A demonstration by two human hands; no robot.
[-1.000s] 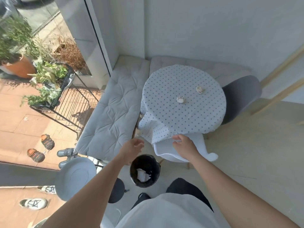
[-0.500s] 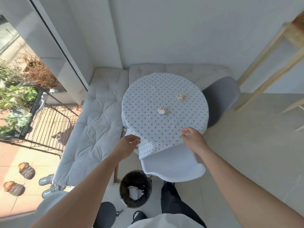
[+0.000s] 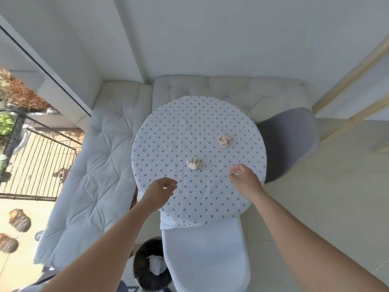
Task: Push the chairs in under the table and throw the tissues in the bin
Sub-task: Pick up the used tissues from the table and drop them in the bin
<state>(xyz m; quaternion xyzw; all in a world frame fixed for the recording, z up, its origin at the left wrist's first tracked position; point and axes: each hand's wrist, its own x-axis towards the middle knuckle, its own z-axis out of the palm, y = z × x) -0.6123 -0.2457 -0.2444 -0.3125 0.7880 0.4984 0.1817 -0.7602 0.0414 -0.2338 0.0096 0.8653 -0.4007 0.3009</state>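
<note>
A round table [image 3: 189, 127] under a dotted cloth carries two crumpled tissues: one near the middle [image 3: 193, 163], one further right [image 3: 224, 140]. My left hand [image 3: 160, 190] hovers over the table's near left edge, empty, with its fingers loosely curled. My right hand [image 3: 245, 179] hovers over the near right part, empty, fingers apart, a short way right of the nearer tissue. A white chair [image 3: 205, 258] sits partly under the table's near edge. A grey chair [image 3: 290, 142] stands at the right, partly under the rim. A black bin [image 3: 150, 268] holding a white tissue stands on the floor left of the white chair.
A cushioned corner bench [image 3: 101, 165] wraps the table at the left and back. Glass wall at far left with a black metal rack [image 3: 37, 165] and shoes [image 3: 19, 220] outside. Wooden frame legs [image 3: 347, 81] stand at the right. Pale floor [image 3: 326, 197] lies right of the table.
Both hands let go of the white chair's back and rose over the tabletop. The white chair now sits further under the table. My view moved forward, closer over the table.
</note>
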